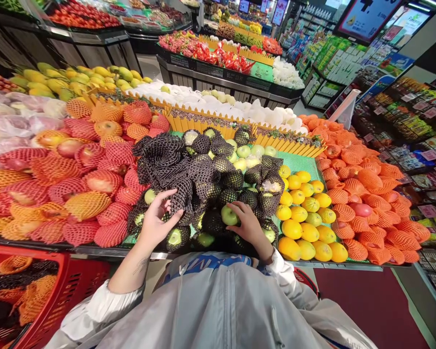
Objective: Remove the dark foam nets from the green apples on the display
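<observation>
My right hand (250,225) has its thumb and fingers curled around a bare green apple (228,216), just above the front of the apple pile. To the left, my left hand (156,218) is open, thumb and fingers spread apart. Its fingertips are beside a black foam net sleeve (181,195); whether they touch it I cannot tell. A heap of loose black foam nets (160,155) lies just behind that hand. Around both hands sit green apples, several in black nets, such as the netted apple (175,237) at the front edge.
Netted red apples (89,155) are piled on the left, yellow oranges (298,213) and orange-netted fruit (363,189) on the right. A yellow picket divider (210,127) runs behind the apples. A red basket (63,276) holding used nets stands at lower left.
</observation>
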A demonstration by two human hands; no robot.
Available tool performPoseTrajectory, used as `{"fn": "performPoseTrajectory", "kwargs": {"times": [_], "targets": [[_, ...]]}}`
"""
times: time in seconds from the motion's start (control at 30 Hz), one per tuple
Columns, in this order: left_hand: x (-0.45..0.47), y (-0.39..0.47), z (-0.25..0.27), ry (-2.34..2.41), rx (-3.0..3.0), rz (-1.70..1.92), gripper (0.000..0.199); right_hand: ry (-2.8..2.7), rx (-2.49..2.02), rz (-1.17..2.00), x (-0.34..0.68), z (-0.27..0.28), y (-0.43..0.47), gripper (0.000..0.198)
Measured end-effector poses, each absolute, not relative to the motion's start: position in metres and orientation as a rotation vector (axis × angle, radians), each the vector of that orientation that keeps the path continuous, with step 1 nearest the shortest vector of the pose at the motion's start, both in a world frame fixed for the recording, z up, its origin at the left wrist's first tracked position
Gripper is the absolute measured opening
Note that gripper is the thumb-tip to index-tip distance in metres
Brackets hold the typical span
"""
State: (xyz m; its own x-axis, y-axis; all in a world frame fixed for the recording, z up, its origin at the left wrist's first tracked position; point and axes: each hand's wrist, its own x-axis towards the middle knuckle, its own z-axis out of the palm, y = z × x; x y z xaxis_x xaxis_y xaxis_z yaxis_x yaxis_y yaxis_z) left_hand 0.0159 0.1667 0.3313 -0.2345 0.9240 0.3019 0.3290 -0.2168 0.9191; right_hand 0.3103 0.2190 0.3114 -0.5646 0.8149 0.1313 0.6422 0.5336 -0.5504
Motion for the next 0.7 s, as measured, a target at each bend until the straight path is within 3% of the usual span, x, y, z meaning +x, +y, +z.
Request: {"fn": "performPoseTrajectory", "kwargs": {"times": [0.33,0.4,0.57,0.7], "targets": [[0.015,0.165,0.331,1.496,1.448,1.473,0.033,-2.394,-1.216,0.721,0.314,0.314,0.219,0.085],[0.018,0.163,0.332,1.494,1.427,1.443,0.027,-2.292,-1.159,0.673,0.313,0.315,0.213,0.077],[0.032,0.159,0.330,1.335,1.443,1.334,0.016,-1.990,-1.052,0.739,0.306,0.322,0.188,0.032],[0.048,0.156,0.328,1.127,1.521,1.219,0.016,-1.750,-1.026,1.183,0.297,0.322,0.173,0.052]]}}
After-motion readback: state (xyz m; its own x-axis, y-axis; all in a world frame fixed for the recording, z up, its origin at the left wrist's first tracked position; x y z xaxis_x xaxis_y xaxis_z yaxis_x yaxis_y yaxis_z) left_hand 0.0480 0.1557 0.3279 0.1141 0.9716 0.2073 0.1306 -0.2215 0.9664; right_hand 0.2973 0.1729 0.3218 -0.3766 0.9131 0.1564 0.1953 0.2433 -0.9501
